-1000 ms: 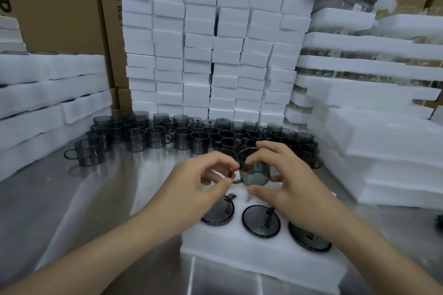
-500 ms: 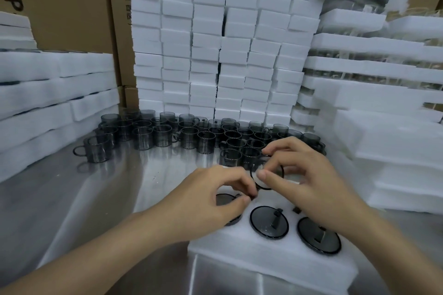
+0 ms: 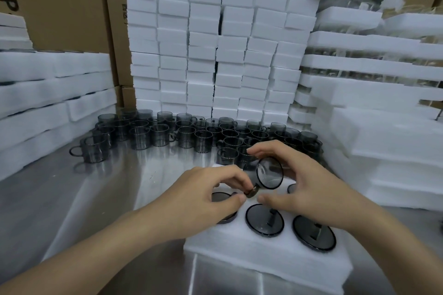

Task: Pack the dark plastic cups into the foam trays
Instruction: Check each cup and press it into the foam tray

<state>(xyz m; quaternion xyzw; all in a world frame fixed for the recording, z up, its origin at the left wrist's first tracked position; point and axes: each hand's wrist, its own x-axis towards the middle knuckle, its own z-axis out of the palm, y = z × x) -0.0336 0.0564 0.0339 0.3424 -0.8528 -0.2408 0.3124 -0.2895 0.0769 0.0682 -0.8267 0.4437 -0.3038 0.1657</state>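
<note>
Table (image 3: 72, 199) | tray (image 3: 263, 258) — 3 cups (image 3: 265, 221) | 2 hands (image 3: 206, 201) (image 3: 311, 189) grip 1 cup (image 3: 269, 172) (tilted)

Left hand (image 3: 203, 199), right hand (image 3: 311, 189) — bare (forearms (image 3: 100, 256) bare likewise)

held cup (image 3: 269, 172): dark smoky plastic, see-through, glossy, with a smooth rim
seated cups (image 3: 259, 225), in the foam tray: the same dark plastic, glossy bases with a thin bright edge
foam tray (image 3: 263, 261): white foam, matt, finely grained
loose cups (image 3: 184, 137), behind the foam tray: translucent grey plastic, shiny walls
tabletop (image 3: 96, 199), under the foam tray: brushed metal, reflective, dimly mirrors the cups
foam blocks (image 3: 203, 43), far behind the foam tray: white, matt
boxes (image 3: 60, 2), farthest behind the foam tray: brown cardboard, dull
</note>
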